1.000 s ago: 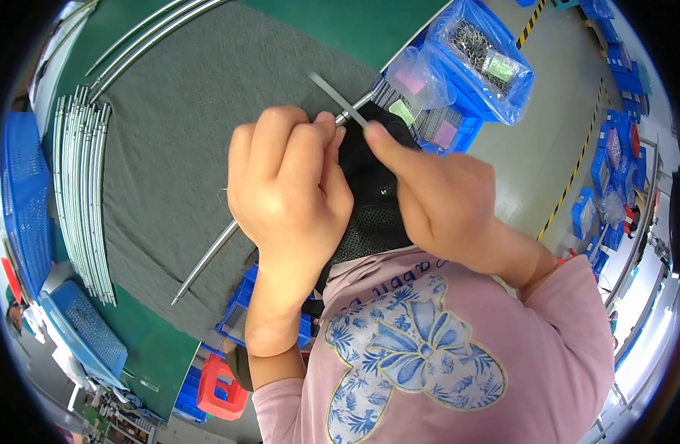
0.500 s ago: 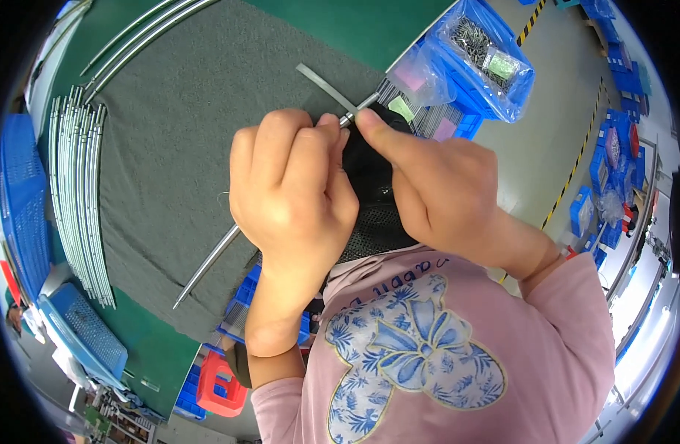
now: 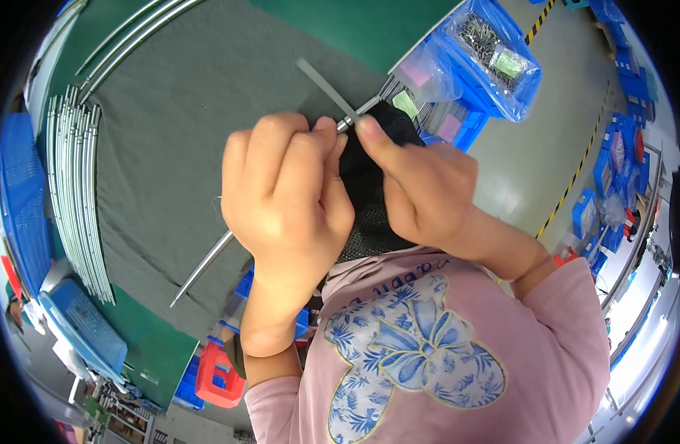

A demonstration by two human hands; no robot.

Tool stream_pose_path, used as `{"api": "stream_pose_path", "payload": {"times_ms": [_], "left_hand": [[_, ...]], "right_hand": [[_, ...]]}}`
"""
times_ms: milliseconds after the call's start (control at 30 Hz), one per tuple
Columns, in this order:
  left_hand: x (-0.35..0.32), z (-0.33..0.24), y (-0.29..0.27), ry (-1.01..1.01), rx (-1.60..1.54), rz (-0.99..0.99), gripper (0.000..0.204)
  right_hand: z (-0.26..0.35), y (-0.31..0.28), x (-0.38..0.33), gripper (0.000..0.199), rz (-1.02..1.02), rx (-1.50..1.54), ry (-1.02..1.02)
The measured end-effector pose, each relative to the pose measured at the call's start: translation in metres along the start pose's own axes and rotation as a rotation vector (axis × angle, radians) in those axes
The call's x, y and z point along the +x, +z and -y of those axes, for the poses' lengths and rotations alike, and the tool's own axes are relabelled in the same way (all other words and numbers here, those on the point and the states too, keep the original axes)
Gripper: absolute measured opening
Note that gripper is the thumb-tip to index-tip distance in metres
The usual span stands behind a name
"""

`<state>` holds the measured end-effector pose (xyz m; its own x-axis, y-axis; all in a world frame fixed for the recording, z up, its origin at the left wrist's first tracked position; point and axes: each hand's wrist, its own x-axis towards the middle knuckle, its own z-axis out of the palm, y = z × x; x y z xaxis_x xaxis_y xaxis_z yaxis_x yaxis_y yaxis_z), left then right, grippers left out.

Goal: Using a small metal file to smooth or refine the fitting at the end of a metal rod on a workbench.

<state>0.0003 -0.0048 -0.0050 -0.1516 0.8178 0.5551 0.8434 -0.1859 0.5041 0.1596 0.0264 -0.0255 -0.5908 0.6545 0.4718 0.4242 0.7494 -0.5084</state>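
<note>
A person in a pink top with a blue bow print (image 3: 421,355) works close to the chest, both hands meeting over a piece of black mesh fabric (image 3: 369,200). The left hand (image 3: 284,200) is clenched around a thin metal rod (image 3: 207,263), whose lower end slants out below the fist over the grey mat (image 3: 170,148); the right hand (image 3: 421,189) pinches the rod's upper tip and the fabric edge between thumb and forefinger. Judged from this, the step goes best with the left grip steady and the right fingertips feeding the mesh squarely along the rod, not bunching it. Beyond the hands, a flat grey strip (image 3: 325,85) lies on the mat covering the green worktop (image 3: 354,26). A row of curved metal rods (image 3: 73,192) lies at left, and blue bins under clear bags (image 3: 488,59) sit at the far right.
</note>
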Motion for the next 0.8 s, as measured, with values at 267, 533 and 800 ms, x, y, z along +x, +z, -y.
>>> {"api": "stream_pose_path", "payload": {"times_ms": [267,533,800], "left_hand": [[0.0,0.003,0.0,0.022,0.006,-0.029,0.017],[0.0,0.002,0.001,0.024,0.005,-0.033,0.017],[-0.001,0.0,0.001,-0.002,0.015,-0.019,0.016]], "right_hand": [[-0.007,0.016,0.001,0.055,-0.077,0.037,-0.067],[-0.013,0.015,0.003,0.052,-0.133,0.001,-0.119],[0.003,-0.018,0.011,0.053,0.097,0.006,-0.019]]}}
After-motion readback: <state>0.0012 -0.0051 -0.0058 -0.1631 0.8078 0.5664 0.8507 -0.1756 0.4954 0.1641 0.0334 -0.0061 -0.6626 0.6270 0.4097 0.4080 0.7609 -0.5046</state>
